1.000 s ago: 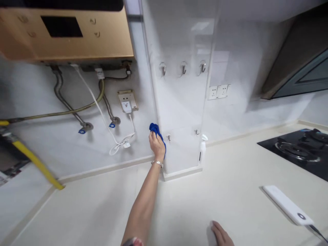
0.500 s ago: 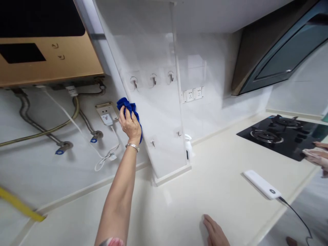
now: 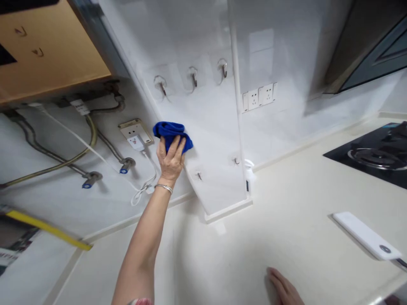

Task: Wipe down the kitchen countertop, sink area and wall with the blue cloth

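Note:
My left hand presses a bunched blue cloth against the left edge of the white wall pillar. Its fingers are closed over the cloth. Three clear adhesive hooks sit in a row above it, and a smaller hook is just below. To the left of the cloth is a wall socket with a white plug in it. My right hand lies on the pale countertop at the bottom, fingers stretched out and holding nothing; its wrist is out of frame.
A water heater with pipes and valves hangs at left. A white bottle stands behind the pillar. On the right are a white power bank with a cable, a black gas hob and a range hood.
The blue cloth has moved from the pillar's edge onto its front face, to the right. The view has shifted closer and left; another person's hand by the hob is out of frame.

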Demonstrator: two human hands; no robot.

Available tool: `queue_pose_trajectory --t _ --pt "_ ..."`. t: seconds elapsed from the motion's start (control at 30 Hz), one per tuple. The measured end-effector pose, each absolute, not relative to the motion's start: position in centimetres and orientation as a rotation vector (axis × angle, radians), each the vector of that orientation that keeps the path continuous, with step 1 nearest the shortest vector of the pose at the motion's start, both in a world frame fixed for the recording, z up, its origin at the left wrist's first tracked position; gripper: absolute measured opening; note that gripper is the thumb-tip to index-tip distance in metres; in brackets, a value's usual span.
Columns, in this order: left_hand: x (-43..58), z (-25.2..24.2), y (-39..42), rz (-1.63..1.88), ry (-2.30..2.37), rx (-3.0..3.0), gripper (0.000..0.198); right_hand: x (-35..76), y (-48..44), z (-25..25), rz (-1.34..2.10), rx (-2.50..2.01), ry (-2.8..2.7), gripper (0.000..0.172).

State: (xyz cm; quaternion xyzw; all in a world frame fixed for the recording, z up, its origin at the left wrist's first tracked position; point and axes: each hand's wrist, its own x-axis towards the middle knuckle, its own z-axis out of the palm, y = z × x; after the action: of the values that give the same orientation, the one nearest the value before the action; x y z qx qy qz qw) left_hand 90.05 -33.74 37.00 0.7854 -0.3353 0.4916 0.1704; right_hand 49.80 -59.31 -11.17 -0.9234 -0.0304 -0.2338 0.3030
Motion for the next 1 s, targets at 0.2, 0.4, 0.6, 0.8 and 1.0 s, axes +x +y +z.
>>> queue_pose_trajectory --t 0.2,0.4,0.6,0.8,1.0 --pt "90.1 28.8 -32.2 1.140 -0.979 2.262 0.057 49.4 -59.5 -11.3 -0.569 -2.488 -0.044 0.054" --pt "89.9 23.2 -32.9 1.052 -0.796 2.272 0.058 49.7 -59.5 -12.4 -0.698 -2.516 -0.088 0.053" --pt "87.2 19.1 -34.7 0.823 -0.454 2.335 0.047 50.0 -58.9 -13.2 -0.708 -2.475 -0.020 0.052" --pt "83.3 15.8 -34.8 0.635 -0.413 2.351 0.049 50.6 -58.9 -13.1 -0.729 -2.436 -0.005 0.051" --pt "77.7 14.0 -32.1 0.327 -0.426 2.316 0.045 51.2 -58.9 -13.6 -0.736 -2.452 -0.025 0.053"
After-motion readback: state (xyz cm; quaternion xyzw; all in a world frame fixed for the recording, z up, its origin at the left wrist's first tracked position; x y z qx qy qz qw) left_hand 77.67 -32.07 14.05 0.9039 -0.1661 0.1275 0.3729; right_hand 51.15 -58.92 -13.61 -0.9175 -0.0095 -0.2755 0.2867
